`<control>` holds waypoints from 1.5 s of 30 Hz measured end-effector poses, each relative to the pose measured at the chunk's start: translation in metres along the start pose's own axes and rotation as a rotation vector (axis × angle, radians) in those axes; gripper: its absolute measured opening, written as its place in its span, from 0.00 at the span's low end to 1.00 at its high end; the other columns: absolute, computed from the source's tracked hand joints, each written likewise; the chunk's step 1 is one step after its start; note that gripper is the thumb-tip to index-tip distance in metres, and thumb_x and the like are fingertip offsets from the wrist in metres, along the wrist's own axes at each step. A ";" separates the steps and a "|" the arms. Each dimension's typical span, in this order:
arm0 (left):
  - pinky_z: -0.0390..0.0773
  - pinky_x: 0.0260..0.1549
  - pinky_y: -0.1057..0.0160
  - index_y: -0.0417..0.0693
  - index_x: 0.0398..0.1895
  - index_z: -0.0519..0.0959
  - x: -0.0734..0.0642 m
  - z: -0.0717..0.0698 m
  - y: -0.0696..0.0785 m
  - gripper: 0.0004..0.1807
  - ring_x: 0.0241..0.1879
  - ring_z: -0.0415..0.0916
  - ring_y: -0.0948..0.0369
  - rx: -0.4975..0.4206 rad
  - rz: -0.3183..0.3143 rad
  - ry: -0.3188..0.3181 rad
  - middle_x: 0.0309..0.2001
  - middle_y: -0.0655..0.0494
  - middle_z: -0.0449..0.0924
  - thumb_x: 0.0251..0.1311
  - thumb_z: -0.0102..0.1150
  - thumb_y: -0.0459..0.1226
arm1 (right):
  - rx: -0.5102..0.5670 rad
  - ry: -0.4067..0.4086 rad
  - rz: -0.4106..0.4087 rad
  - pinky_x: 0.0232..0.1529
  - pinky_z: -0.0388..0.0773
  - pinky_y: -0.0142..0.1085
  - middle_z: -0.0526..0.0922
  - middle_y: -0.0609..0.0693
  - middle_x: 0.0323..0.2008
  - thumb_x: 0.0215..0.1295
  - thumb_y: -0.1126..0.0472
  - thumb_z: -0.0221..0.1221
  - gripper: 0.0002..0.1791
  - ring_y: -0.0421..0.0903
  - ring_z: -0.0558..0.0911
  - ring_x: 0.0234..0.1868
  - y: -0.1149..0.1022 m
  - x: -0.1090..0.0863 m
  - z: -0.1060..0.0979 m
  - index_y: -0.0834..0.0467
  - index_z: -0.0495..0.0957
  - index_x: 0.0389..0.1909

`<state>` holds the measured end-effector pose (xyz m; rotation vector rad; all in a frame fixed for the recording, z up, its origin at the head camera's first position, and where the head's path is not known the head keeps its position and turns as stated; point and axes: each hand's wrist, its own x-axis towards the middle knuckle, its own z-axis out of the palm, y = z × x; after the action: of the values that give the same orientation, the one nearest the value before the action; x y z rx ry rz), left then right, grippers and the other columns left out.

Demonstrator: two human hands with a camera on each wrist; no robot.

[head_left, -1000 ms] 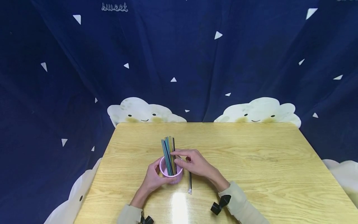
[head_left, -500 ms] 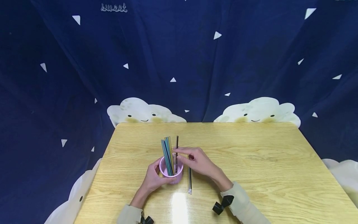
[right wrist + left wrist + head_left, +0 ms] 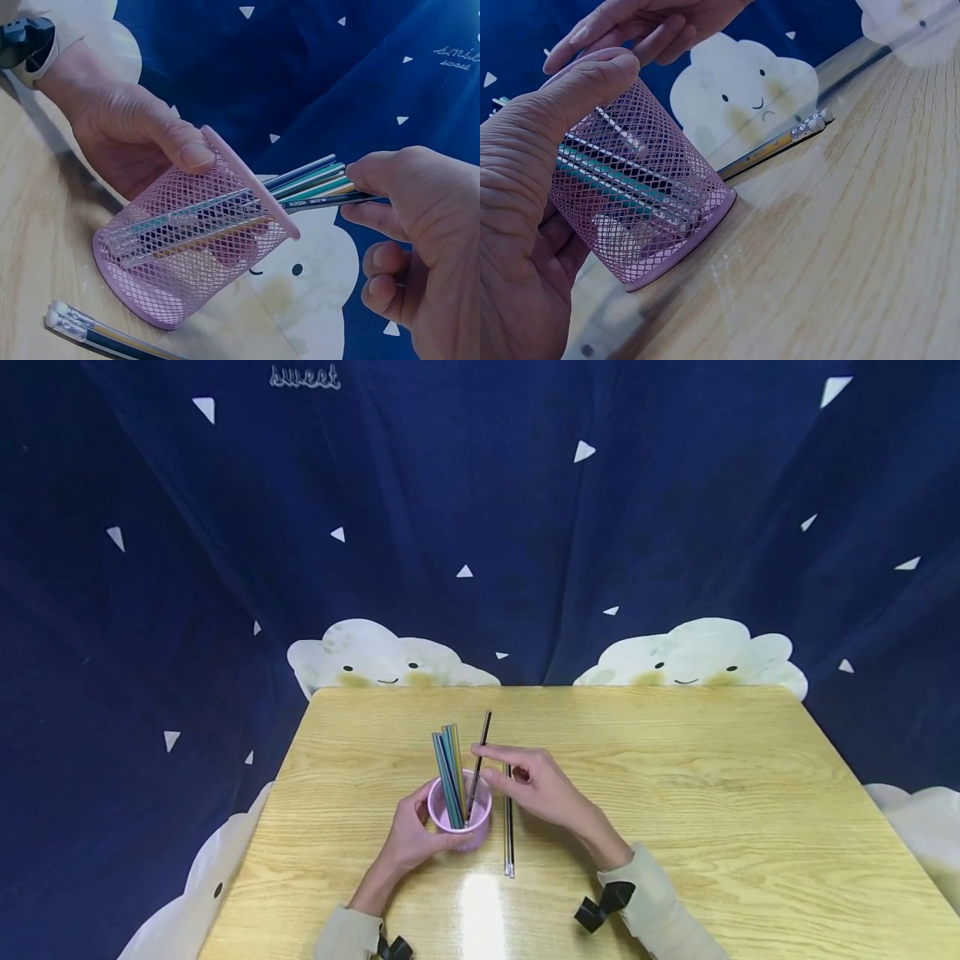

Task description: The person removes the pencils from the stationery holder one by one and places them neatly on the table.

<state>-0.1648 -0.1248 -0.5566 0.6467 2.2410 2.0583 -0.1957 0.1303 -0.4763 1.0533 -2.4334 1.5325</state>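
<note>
Pencil (image 3: 476, 779), black, leans farther right now within cup (image 3: 482, 837).

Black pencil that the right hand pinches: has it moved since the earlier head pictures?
Yes: judged against the pink cup, which stays in place, the black pencil has tilted, its top end swinging to the right.

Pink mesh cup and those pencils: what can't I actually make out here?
- Pencils in the pink mesh cup: exact count; head view, they overlap.
- Their lower ends: right wrist view, blurred behind the mesh.
- Lettering on the black pencil: right wrist view, too small to read.
- Two loose pencils: right wrist view, far ends cut off by the bottom edge.
</note>
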 end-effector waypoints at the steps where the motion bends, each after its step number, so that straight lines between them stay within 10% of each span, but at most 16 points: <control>1: 0.79 0.63 0.60 0.42 0.70 0.75 0.000 0.000 0.000 0.48 0.61 0.79 0.51 -0.003 0.002 -0.001 0.62 0.43 0.81 0.39 0.86 0.31 | 0.006 0.002 0.007 0.18 0.63 0.27 0.85 0.49 0.62 0.75 0.60 0.63 0.20 0.33 0.60 0.18 -0.001 0.000 -0.001 0.53 0.82 0.65; 18: 0.79 0.63 0.62 0.41 0.69 0.76 0.000 0.000 -0.001 0.47 0.59 0.80 0.53 -0.016 0.012 -0.007 0.61 0.37 0.81 0.40 0.85 0.31 | 0.073 0.074 0.017 0.13 0.55 0.28 0.88 0.48 0.44 0.68 0.63 0.69 0.21 0.32 0.57 0.15 -0.012 0.000 -0.015 0.53 0.84 0.62; 31: 0.77 0.65 0.63 0.41 0.69 0.75 0.001 0.000 0.001 0.47 0.62 0.79 0.50 -0.028 0.013 -0.008 0.62 0.40 0.81 0.39 0.85 0.30 | 0.088 0.178 -0.005 0.11 0.51 0.28 0.68 0.40 0.18 0.64 0.66 0.72 0.22 0.32 0.55 0.14 -0.013 -0.003 -0.026 0.57 0.86 0.59; 45: 0.78 0.63 0.64 0.39 0.69 0.76 0.000 0.001 0.002 0.47 0.59 0.80 0.53 -0.046 -0.005 0.006 0.61 0.41 0.82 0.38 0.85 0.29 | 0.126 0.256 0.025 0.10 0.51 0.29 0.65 0.42 0.13 0.60 0.69 0.74 0.19 0.33 0.57 0.14 -0.010 -0.014 -0.038 0.61 0.88 0.53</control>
<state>-0.1642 -0.1237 -0.5544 0.6326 2.1890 2.1055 -0.1894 0.1656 -0.4554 0.7888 -2.2116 1.7293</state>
